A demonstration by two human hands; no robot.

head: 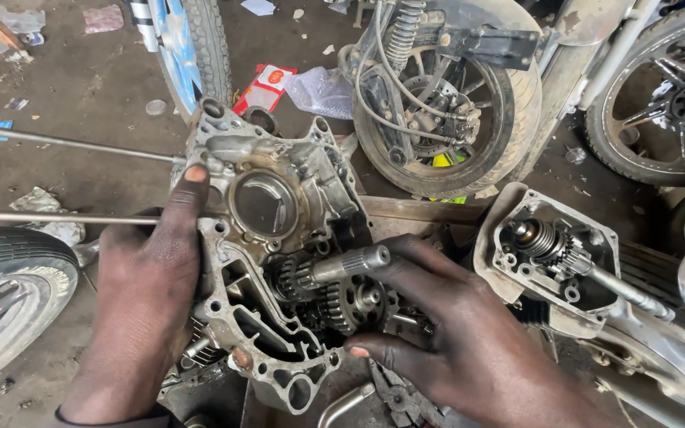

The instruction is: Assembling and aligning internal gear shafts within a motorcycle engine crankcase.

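One gear shaft, long axis rightward-upward.

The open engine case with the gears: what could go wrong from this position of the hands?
1. The right hand has its fingers around the gear cluster and splined shaft; a finger might be pinched if the gears turn.
2. The engine case is steadied only by the left hand at its edge, so it could perhaps tip.
3. The dirty floor lies close by; grit may enter the open case.
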